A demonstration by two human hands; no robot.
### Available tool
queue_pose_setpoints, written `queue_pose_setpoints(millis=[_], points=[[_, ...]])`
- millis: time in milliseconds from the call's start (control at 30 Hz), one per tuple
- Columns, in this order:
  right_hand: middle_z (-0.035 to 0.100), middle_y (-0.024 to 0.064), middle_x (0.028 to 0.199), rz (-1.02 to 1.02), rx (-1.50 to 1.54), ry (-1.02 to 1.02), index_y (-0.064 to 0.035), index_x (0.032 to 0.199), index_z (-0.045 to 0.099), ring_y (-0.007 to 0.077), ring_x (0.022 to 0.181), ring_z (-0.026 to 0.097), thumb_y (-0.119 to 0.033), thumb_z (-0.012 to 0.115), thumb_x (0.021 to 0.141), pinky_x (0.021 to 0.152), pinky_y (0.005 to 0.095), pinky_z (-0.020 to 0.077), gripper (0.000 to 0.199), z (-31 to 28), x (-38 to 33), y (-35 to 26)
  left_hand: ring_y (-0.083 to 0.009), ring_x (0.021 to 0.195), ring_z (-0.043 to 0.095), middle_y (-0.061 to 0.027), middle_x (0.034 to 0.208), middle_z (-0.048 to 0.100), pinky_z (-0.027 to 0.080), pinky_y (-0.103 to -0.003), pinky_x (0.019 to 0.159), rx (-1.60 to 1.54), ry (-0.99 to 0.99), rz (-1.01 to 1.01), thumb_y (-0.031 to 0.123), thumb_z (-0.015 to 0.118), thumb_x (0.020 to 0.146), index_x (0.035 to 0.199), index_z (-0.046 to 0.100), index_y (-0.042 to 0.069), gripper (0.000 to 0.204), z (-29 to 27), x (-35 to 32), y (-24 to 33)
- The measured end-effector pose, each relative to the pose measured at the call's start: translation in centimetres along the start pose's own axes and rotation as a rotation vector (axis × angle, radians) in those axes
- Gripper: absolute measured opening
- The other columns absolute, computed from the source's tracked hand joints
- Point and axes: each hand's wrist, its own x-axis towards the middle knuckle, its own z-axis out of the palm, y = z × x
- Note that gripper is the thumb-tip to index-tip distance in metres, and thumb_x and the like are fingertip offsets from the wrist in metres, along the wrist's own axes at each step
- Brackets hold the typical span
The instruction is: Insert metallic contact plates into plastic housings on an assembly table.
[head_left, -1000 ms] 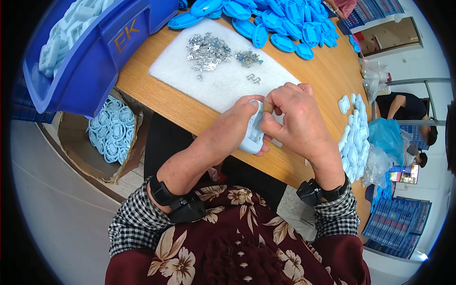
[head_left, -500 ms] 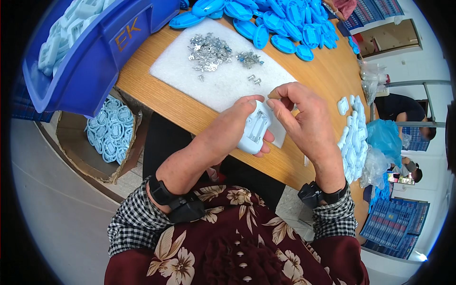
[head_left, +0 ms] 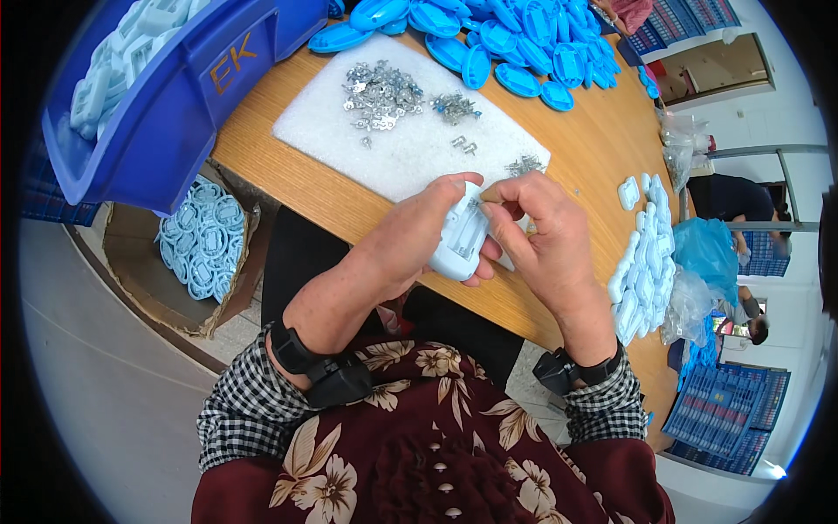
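Pale-blue plastic housing (head_left: 461, 237), a rounded oblong shell, was held above the near edge of the wooden table (head_left: 576, 166), between both hands. The left hand (head_left: 417, 236) cupped it from the left and underneath, its fingers (head_left: 454, 186) wrapped over the top end and pressed against the shell. The right hand (head_left: 539, 229) met it from the right; its thumb and forefinger were pinched together at the upper face of the housing, and whether they held a small part there could not be told. The remaining right fingers (head_left: 493, 253) lay curled against the shell's side.

Beyond the hands, a white foam pad (head_left: 410, 148) lay on the table, carrying a heap of small metal clips (head_left: 381, 94) and a few loose ones nearer the hands. A pile of bright blue oval shells (head_left: 497, 35) spread along the far edge of the table. To the right, a row of pale-blue housings (head_left: 642, 262) lay stacked near the table's right edge, beside a clear plastic bag (head_left: 690, 306). At the left, a large blue bin (head_left: 175, 105) holding more pale parts overhung the table's corner, and below it on the floor a cardboard box (head_left: 148, 271) held round pale-blue pieces (head_left: 199, 244). Both wrists wore black bands, with checked cuffs behind them.
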Motion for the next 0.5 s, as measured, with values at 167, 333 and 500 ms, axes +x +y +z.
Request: queue_pose_setpoints(millis=[167,333,500], points=[[0.061,0.0129,0.083,-0.185,-0.283,-0.065,-0.0066,0.092,0.065,0.0343,0.081,0.060,-0.008,0.069,0.083,0.070,0.0445,0.0471,0.011,0.67,0.37,0.10,-0.0228,0.072,0.071,-0.0129,0.094,0.068,0.059,-0.034,0.065,0.045,-0.036,0.016,0.035,0.027,0.108,0.139,0.045,0.002,0.048,-0.12,0.26,-0.26],[0.062,0.0150,0.086,-0.095,-0.115,0.020,-0.0049,0.103,0.066,0.0344,0.080,0.061,-0.010,0.067,0.086,0.070,0.0413,0.0480,0.017,0.23,0.36,0.77,-0.0244,0.072,0.071,-0.0157,0.094,0.069,0.059,-0.034,0.065,0.023,-0.014,0.019,0.035,0.027,0.109,0.145,0.038,0.002,0.050,0.06,-0.24,0.01],[0.064,0.0096,0.086,0.195,0.151,0.039,-0.0025,0.113,0.066,0.0211,0.074,0.060,-0.018,0.063,0.096,0.068,0.0322,0.0480,0.023,0.26,-0.14,0.68,-0.0267,0.072,0.071,-0.0205,0.095,0.070,0.059,-0.036,0.066,-0.001,-0.038,-0.018,0.035,0.026,0.109,0.149,0.031,0.003,0.052,-0.22,-0.31,0.22]])
